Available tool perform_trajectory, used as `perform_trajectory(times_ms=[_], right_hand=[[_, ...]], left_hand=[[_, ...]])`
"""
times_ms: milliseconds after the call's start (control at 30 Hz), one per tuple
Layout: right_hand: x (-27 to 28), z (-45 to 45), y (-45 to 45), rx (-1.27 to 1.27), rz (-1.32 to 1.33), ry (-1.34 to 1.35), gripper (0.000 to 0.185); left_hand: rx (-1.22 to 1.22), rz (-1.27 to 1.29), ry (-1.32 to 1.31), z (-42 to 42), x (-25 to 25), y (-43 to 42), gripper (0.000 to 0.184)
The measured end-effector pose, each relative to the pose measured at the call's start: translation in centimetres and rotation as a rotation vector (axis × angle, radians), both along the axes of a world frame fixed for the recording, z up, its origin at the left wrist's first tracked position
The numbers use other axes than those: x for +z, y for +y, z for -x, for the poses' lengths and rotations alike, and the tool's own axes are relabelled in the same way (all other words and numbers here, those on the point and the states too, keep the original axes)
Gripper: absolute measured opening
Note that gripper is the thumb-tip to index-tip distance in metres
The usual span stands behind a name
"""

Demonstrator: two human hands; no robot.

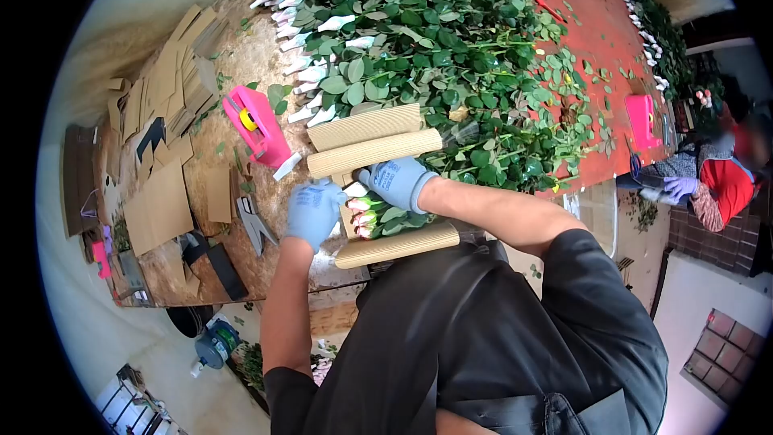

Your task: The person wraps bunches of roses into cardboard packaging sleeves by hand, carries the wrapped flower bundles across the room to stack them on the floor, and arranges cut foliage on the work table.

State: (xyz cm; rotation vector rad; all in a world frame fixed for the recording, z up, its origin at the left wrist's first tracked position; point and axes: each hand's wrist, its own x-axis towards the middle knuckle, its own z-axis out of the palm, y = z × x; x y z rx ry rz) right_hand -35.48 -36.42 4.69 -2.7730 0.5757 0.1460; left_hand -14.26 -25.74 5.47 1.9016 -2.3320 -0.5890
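In front of me several pink-and-white roses [364,217] lie with their leaves on corrugated cardboard [398,246], whose near edge is folded up. My right hand [396,183], in a light blue glove, reaches in from the right with fingers closed around a rose in a white bud sleeve [354,189], just above the other heads. My left hand [314,208], gloved alike, is at the left of the rose heads with its fingers curled in; what they hold, if anything, is hidden. Beyond both hands lies the cardboard's far flap [374,153].
A large pile of leafy roses [419,40] with white-sleeved heads covers the far table. Left are a pink tape dispenser [258,125], a stapler-like tool [254,224] and cardboard sheets [161,205]. At right are another pink dispenser [641,121] and a person in red [721,181].
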Motion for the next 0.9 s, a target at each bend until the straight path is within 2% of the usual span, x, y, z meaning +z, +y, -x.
perform_trajectory(times_ms=[67, 200, 300, 400, 500, 567, 633, 667, 700, 733, 767, 833, 867, 900], right_hand=[[-0.5, -0.1, 0.0, 0.004, 0.017, -0.023, 0.021], [-1.0, -0.2, 0.0, -0.007, 0.001, -0.04, 0.022], [-0.9, 0.1, 0.0, 0.026, 0.054, -0.063, 0.023], [-1.3, 0.1, 0.0, 0.056, 0.076, -0.047, 0.025], [-0.6, 0.4, 0.5, 0.098, 0.143, -0.051, 0.026], [-1.0, 0.2, 1.0, 0.092, 0.152, -0.05, 0.027], [-0.4, 0.1, 1.4, 0.083, 0.156, -0.044, 0.028], [0.4, 0.1, 1.3, 0.083, 0.082, 0.034, 0.037], [0.9, 0.0, 1.2, 0.079, 0.011, 0.111, 0.046], [0.6, 0.1, 1.1, 0.071, -0.01, 0.077, 0.045], [0.2, 0.2, 1.1, 0.061, -0.007, 0.078, 0.045], [-0.5, 0.4, 1.0, 0.011, 0.024, -0.082, 0.027], [-0.9, 0.5, 0.9, -0.005, -0.001, -0.115, 0.026], [-1.6, 0.2, 0.9, -0.028, -0.022, -0.119, 0.027]], left_hand=[[0.105, 0.133, 0.041, -0.1, -0.7, 0.7, 0.012], [0.171, 0.137, 0.087, -0.7, -0.6, 1.5, 0.012], [0.231, 0.099, -0.002, -1.5, -0.4, 1.6, 0.01], [0.367, -0.102, -0.303, -3.5, 0.6, 1.9, 0.013], [0.352, -0.164, -0.441, -3.6, 4.1, 2.9, 0.021], [0.169, -0.051, 0.011, -0.6, 6.4, 3.0, 0.037], [0.005, -0.179, 0.271, 2.4, 8.4, 3.1, 0.058], [-0.001, -0.186, 0.272, 3.4, 8.3, 3.4, 0.058], [-0.011, -0.228, 0.292, 4.2, 7.9, 3.6, 0.066], [-0.023, -0.267, 0.311, 4.6, 7.5, 3.6, 0.074], [-0.034, -0.265, 0.311, 4.5, 7.1, 3.6, 0.074], [-0.136, -0.224, 0.212, 4.3, 7.1, 2.9, 0.088], [-0.159, -0.251, 0.198, 4.1, 7.4, 2.6, 0.1], [-0.17, -0.242, 0.199, 4.3, 7.4, 2.4, 0.1]])
